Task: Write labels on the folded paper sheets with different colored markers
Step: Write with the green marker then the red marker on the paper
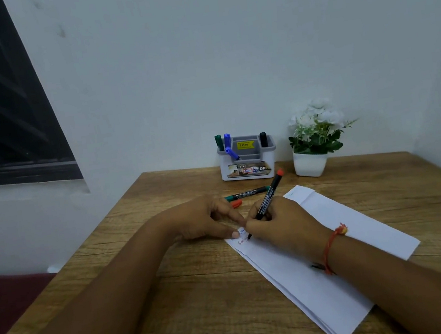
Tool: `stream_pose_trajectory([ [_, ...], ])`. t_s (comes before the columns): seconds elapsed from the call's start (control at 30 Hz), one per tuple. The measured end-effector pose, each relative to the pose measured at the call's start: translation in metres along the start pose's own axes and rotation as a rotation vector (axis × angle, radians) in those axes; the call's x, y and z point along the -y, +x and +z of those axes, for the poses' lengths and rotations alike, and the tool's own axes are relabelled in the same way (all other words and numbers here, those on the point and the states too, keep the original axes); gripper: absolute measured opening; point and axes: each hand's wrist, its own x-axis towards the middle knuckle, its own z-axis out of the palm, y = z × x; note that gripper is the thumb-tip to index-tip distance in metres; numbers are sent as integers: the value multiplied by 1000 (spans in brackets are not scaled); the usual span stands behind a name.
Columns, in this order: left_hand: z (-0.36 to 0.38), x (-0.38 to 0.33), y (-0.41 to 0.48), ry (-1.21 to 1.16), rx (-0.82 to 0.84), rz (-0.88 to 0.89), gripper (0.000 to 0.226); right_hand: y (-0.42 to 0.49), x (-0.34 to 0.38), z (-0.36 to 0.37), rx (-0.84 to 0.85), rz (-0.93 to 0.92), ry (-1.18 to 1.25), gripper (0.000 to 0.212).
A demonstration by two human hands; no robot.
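Folded white paper sheets (345, 237) lie stacked at an angle on the wooden table (195, 280). My right hand (284, 228) grips a red marker (268, 199), its tip touching the top sheet's near-left corner beside red handwriting. My left hand (206, 218) rests flat, fingertips pressing that corner down. A green marker (247, 193) and a red cap (236, 203) lie on the table just beyond my hands.
A white and grey pen holder (247, 167) with green, blue and black markers stands at the table's back by the wall. A small white pot of white flowers (311, 164) sits to its right. A dark window is at the left.
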Motion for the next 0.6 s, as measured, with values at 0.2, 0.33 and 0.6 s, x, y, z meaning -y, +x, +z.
stream_pose_trajectory([
  [0.2,0,-1,1,21,15,-8,24,6,-4,-1,-86,92,-8,19],
  [0.33,0,1,3,28,19,-18,24,9,-6,-5,-110,152,123,22],
  [0.6,3,5,7,-55,-239,-54,37,7,-6,-13,-115,152,678,6],
])
